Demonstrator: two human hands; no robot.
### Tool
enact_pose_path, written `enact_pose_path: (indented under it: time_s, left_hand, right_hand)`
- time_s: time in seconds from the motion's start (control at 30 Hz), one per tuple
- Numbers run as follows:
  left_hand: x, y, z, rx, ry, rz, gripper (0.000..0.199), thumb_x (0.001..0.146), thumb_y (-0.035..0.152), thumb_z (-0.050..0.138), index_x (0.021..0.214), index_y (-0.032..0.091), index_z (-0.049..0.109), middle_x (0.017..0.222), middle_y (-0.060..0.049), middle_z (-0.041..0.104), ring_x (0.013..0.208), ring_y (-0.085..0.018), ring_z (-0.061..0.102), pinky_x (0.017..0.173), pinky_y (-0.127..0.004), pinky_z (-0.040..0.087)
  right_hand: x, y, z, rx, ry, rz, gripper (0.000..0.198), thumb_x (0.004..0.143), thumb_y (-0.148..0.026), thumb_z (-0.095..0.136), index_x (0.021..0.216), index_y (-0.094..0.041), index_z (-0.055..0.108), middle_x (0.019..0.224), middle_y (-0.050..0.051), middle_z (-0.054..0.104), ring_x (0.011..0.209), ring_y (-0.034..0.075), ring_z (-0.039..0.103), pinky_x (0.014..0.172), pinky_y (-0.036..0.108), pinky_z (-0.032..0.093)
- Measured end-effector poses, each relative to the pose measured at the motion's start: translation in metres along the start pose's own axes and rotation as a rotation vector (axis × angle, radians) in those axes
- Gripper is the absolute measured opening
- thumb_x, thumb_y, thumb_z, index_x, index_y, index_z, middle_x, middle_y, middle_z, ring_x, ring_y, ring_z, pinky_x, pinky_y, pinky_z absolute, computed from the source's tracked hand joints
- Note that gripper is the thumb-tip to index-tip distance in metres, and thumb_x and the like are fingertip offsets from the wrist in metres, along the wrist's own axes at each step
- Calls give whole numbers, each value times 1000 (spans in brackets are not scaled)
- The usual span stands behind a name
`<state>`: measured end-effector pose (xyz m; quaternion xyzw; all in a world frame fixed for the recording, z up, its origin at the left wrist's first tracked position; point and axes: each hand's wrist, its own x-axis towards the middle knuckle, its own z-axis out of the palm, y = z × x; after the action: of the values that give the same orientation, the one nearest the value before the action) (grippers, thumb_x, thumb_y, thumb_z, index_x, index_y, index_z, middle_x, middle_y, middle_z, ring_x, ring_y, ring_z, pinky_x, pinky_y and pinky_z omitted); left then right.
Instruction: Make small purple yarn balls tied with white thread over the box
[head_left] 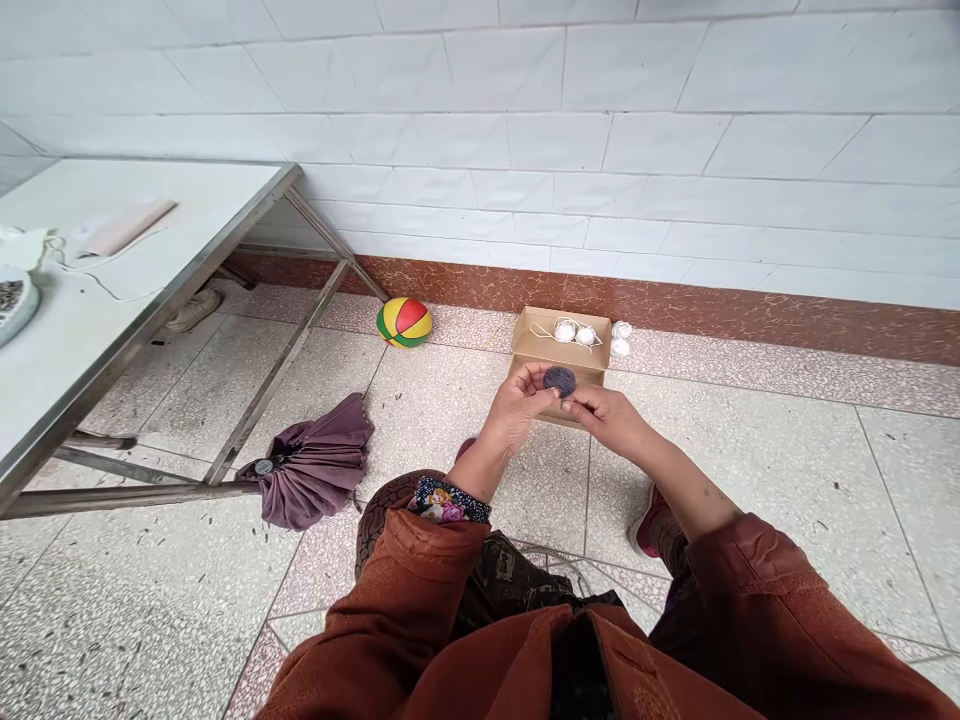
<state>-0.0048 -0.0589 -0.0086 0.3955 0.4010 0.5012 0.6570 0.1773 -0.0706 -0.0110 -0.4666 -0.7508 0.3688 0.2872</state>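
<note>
I note the left hand [521, 405] gripping a yarn ball [559, 381]; a loosened pinch could drop it towards the box [538, 349] beyond. Beside it, the right hand [611, 418] is curled, grip unconfirmed.

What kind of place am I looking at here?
Perhaps a plain room or covered yard at someone's home; this view can't confirm it. The tiled wall and speckled floor look hard-wearing, while the colourful ball near the metal-framed table hints at home life.
</note>
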Motion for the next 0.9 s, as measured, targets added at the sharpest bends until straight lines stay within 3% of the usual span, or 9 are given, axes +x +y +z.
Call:
enact_pose_path:
  time_s: [0.1, 0.17, 0.33, 0.47, 0.63, 0.77, 0.9]
  left_hand:
    - [3, -2, -2, 140, 66, 10, 38, 66, 18, 78, 101, 18, 65, 101, -4, 70, 94, -16, 63, 96, -35, 46]
    - [2, -2, -2, 222, 48, -2, 40, 64, 18, 80, 100, 18, 64, 99, -4, 69, 92, -15, 63, 93, -34, 47]
    - [-4, -2, 1, 251, -232, -89, 41, 65, 23, 84, 99, 18, 61, 95, -2, 66, 84, -14, 60, 82, -31, 47]
    - [-8, -1, 3, 47, -359, -101, 50, 65, 19, 84, 109, 21, 59, 101, -3, 67, 92, -15, 62, 84, -31, 47]
    - [-6, 2, 4, -74, -205, -75, 56, 64, 18, 84, 115, 22, 59, 104, -3, 68, 96, -15, 63, 91, -32, 47]
    - [0, -2, 0, 0, -31, -48, 43, 64, 20, 81, 103, 19, 62, 99, -3, 69, 92, -15, 63, 92, -35, 47]
    - [6, -8, -4, 117, 77, -7, 39, 65, 20, 78, 100, 18, 62, 95, -3, 69, 89, -15, 63, 92, -35, 47]
  right_hand:
    - [-3, -12, -7, 49, -130, -109, 25, 99, -37, 55, 83, -23, 68, 79, 1, 69, 74, 16, 62, 72, 29, 46]
    - [-3, -18, -14, 128, -128, -134, 25, 98, -41, 58, 86, -23, 70, 81, 1, 70, 74, 16, 63, 72, 29, 48]
    - [2, -16, -27, 228, 149, -45, 24, 95, -45, 62, 88, -24, 72, 86, 3, 71, 80, 19, 65, 77, 34, 51]
    - [7, -2, -21, 225, 284, 50, 21, 92, -41, 63, 84, -23, 69, 81, 2, 69, 76, 19, 62, 75, 33, 49]
    - [6, 7, -4, 87, 214, 84, 17, 91, -31, 55, 81, -22, 64, 76, 1, 65, 73, 18, 60, 70, 30, 46]
    - [2, 6, 3, -12, 119, 46, 16, 92, -29, 53, 82, -22, 63, 76, 1, 65, 73, 18, 60, 69, 30, 44]
    - [-1, -7, -1, 67, -65, -46, 22, 97, -36, 56, 83, -22, 66, 79, 1, 67, 71, 16, 60, 70, 30, 46]
